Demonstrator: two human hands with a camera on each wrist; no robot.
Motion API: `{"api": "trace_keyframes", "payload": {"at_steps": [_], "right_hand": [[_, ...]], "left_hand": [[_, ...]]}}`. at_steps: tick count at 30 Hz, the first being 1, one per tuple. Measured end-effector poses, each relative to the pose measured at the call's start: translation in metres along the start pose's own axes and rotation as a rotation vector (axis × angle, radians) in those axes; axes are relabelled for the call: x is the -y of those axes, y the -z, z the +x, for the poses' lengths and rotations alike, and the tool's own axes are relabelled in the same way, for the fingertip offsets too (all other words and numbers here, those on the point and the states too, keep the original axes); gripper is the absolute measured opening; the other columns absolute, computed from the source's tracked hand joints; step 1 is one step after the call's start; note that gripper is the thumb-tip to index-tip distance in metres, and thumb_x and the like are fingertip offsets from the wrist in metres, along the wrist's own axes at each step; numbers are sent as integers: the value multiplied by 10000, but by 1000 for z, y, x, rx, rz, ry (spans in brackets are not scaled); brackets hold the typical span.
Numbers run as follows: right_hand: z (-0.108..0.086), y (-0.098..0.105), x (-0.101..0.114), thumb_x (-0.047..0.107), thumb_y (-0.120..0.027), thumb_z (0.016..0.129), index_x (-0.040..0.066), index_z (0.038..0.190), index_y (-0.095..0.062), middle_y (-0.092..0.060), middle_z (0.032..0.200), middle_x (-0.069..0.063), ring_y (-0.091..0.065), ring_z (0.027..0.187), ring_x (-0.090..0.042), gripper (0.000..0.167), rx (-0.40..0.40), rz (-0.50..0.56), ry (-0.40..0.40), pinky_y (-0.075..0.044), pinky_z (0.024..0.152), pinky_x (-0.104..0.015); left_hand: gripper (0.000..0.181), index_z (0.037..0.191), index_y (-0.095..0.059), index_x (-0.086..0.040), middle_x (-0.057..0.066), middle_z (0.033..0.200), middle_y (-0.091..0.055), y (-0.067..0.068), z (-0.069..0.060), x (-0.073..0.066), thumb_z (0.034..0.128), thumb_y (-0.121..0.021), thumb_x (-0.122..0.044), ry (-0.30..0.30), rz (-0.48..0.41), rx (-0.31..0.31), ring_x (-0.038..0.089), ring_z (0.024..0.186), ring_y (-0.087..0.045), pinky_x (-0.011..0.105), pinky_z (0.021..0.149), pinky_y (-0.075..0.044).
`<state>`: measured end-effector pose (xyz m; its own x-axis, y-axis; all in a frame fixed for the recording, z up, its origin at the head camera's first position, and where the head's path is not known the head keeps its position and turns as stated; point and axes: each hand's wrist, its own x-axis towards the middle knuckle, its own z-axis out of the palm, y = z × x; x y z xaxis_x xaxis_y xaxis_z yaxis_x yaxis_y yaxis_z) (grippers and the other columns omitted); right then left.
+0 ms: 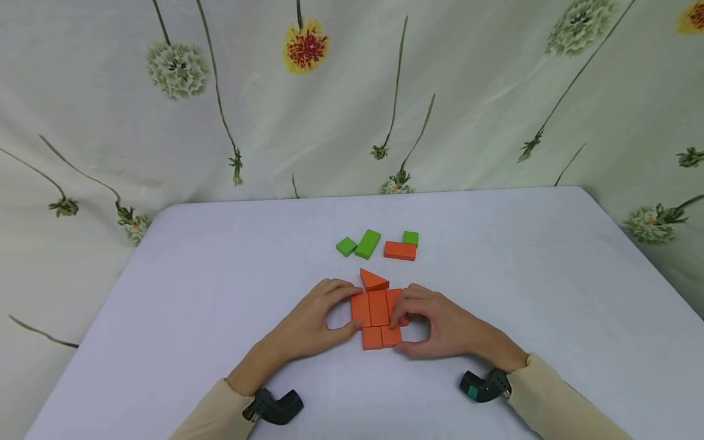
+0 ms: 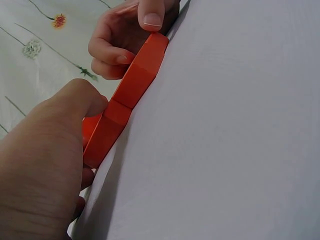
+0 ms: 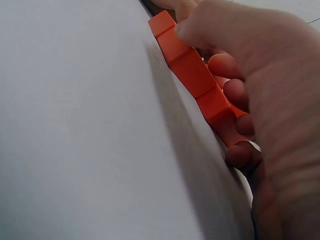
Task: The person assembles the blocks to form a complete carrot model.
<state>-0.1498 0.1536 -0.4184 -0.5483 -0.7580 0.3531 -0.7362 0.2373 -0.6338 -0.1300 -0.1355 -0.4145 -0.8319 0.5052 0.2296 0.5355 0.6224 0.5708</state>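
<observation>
- Several printed flowers (image 1: 178, 70) mark the pale cloth (image 1: 110, 104) behind the white table (image 1: 522, 244)
- A beige left sleeve (image 1: 211, 412) comes in from the near edge, with a black left device (image 1: 280, 408) at its wrist
- The left hand (image 1: 316, 321) is clamped on the upper left block (image 1: 360, 310), forefinger at its far edge and thumb at its near corner
- A small green block (image 1: 346, 246) lies farther out, turned cornerwise, close against a green oblong block (image 1: 367, 244)
- Between the hands, orange blocks sit tightly together on the table: the upper left block, a middle block (image 1: 378, 307) and an upper right block (image 1: 393, 299) form the far row, the last partly hidden by fingers
- The near row has a lower left block (image 1: 371, 338) and a lower right block (image 1: 391, 337), side by side
- An orange triangle (image 1: 373, 281) lies just beyond the far row
- Past it, an orange oblong block (image 1: 399, 250) lies in front of a green cube (image 1: 410, 237)
- The right hand (image 1: 434, 324) is clamped on the lower right block, forefinger bent over the top, thumb at the near corner
- A black right device (image 1: 485, 385) and a beige right sleeve (image 1: 561, 397) follow at the right
</observation>
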Motion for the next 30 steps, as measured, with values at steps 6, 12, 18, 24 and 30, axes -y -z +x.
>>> {"api": "trace_keyframes", "payload": {"at_steps": [6, 12, 18, 24, 30], "right_hand": [[2, -2, -2, 193, -864, 837, 262, 1028, -716, -649, 970, 127, -555, 854, -71, 252, -61, 59, -1, -496, 690, -222], [13, -2, 1, 129, -840, 858, 202, 1037, -736, -670, 932, 77, -566, 789, -115, 219, -234, 32, -69, -483, 641, -242], [30, -1, 3, 142, -823, 877, 156, 1062, -760, -706, 981, 66, -578, 855, -114, 195, -358, -88, -217, -515, 698, -252], [40, 2, -2, 140, -795, 900, 113, 1102, -756, -718, 996, 18, -582, 864, -142, 208, -380, -170, -276, -523, 710, -281], [41, 12, -15, 141, -791, 905, 84, 1251, -711, -720, 1187, -71, -602, 949, -229, 360, -399, -280, -367, -554, 776, -366]], "left_hand": [[521, 1375, -650, -172, -43, 1355, -610, 1, -2, 1, 893, -784, -318, 8, -2, 0, 149, 1296, -535, 425, 1088, -498], [519, 1375, -649, -163, -38, 1354, -609, 2, -3, 2, 898, -776, -322, 7, 3, 1, 147, 1293, -534, 418, 1089, -496], [529, 1374, -651, -159, -40, 1355, -609, 3, -3, 3, 894, -779, -342, 22, 2, 3, 132, 1297, -531, 404, 1100, -491], [528, 1369, -653, -155, -33, 1352, -613, 4, -3, 3, 890, -786, -332, 8, 5, -10, 144, 1292, -537, 415, 1091, -498], [524, 1372, -649, -156, -28, 1353, -612, 2, -2, 2, 892, -787, -315, -18, -8, -17, 152, 1291, -537, 412, 1086, -498]]}}
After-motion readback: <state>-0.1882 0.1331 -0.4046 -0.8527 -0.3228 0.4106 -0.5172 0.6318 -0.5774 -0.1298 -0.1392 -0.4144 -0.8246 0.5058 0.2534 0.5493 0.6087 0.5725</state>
